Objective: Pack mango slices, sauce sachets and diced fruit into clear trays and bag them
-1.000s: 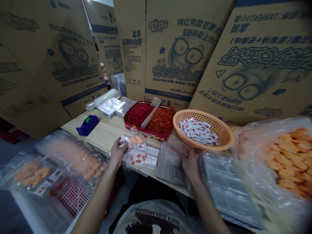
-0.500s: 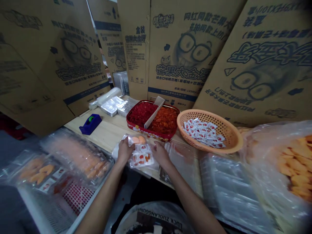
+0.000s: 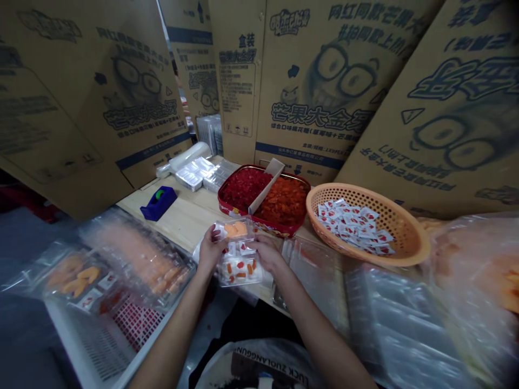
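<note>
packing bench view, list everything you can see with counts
cardboard cartons: at least four, brown with blue print, behind the bench
wooden bench: one, pale, under the items
tape dispenser: one, blue, bench left
tin: one, red, bench centre, holding red pieces and orange pieces
plastic basket: one, orange, right of the tin
sachets: many, white and red, in the basket
plastic bag: one, clear, far right
sealed packs: several, clear with orange contents, front left
clear tray: one, between the hands, holding orange pieces and sachets
left hand: one, gripping the tray's left side
right hand: one, gripping its right side
</note>
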Action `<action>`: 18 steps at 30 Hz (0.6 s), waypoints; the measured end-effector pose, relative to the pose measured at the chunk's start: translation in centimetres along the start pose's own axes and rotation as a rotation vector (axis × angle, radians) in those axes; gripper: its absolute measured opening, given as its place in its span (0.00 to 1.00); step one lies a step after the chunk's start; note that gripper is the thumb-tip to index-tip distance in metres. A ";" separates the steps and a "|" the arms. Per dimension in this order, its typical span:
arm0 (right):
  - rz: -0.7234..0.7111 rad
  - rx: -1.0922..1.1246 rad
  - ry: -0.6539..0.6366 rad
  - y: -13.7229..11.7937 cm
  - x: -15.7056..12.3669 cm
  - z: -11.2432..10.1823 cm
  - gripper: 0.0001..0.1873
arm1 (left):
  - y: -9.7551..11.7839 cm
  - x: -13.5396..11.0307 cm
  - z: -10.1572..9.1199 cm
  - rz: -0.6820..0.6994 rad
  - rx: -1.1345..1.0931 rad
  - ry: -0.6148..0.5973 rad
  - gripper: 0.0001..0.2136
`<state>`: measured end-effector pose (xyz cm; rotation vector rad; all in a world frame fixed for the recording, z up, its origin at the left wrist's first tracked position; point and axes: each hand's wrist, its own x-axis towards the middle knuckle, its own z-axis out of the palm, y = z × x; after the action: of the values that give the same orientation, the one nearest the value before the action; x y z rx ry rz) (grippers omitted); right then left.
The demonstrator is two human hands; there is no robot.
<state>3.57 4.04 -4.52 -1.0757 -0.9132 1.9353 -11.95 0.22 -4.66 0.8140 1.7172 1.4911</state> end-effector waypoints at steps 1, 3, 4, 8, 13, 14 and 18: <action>-0.005 0.033 -0.009 -0.2 -0.1 0.1 0.15 | 0.3 -0.3 0.0 -0.011 -0.044 0.005 0.31; -0.003 0.093 -0.009 -0.9 -0.3 0.2 0.17 | 1.0 -0.8 -0.1 -0.043 -0.128 0.009 0.32; 0.004 0.125 -0.007 -1.2 -0.5 0.3 0.18 | 1.4 -1.2 -0.1 -0.068 -0.170 0.001 0.32; 0.010 0.222 -0.023 -2.4 -2.1 0.5 0.20 | 3.1 -2.6 -0.3 -0.187 -0.302 -0.129 0.26; 0.014 0.184 -0.093 -3.1 -4.9 -0.2 0.17 | 4.9 -4.0 -0.9 -0.336 -0.537 -0.326 0.19; 0.031 0.173 -0.087 -3.1 -5.3 -0.5 0.15 | 5.0 -4.3 -0.9 -0.355 -0.565 -0.350 0.17; 0.121 0.221 -0.116 -3.4 -6.8 -1.7 0.13 | 5.0 -5.5 -0.2 -0.385 -0.529 -0.448 0.15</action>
<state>8.59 0.30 0.13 -0.9155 -0.6889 2.1603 -9.00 -3.76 0.91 0.4529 1.0080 1.2843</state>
